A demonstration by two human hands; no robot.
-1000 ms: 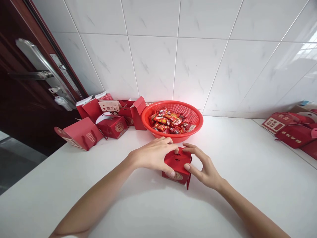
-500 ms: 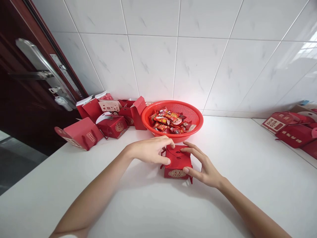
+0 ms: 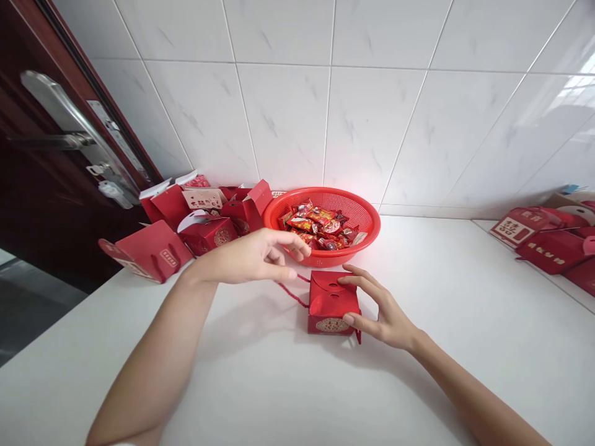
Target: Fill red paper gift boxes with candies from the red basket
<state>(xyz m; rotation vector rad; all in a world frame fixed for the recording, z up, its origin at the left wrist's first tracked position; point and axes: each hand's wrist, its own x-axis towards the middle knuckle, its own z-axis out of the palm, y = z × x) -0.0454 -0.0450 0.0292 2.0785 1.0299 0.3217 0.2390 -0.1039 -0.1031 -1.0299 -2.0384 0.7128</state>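
Observation:
A small red gift box point(image 3: 333, 301) with a gold-patterned front label stands on the white tabletop, its top flaps folded over. My right hand point(image 3: 383, 310) holds the box from the right, thumb at the front edge and fingertips on the top. My left hand point(image 3: 260, 257) is raised to the left of the box, its thumb and fingers apart and loosely bent. A red cord handle point(image 3: 292, 295) stretches from the box's left side toward this hand; its far end is hidden behind the hand. Behind the box is a red plastic basket point(image 3: 344, 255) of wrapped candies point(image 3: 320, 217).
Several red boxes point(image 3: 170, 244) crowd the table's back left, one with its flap up. More red boxes point(image 3: 548, 248) stand at the far right. A tiled wall point(image 3: 288, 124) rises behind the table point(image 3: 297, 396), and a dark door point(image 3: 32, 186) with keys in its lock is at left.
My left hand has lifted off the box top and moved left and up. The left cord handle now stretches outward from the box. My right hand keeps its place.

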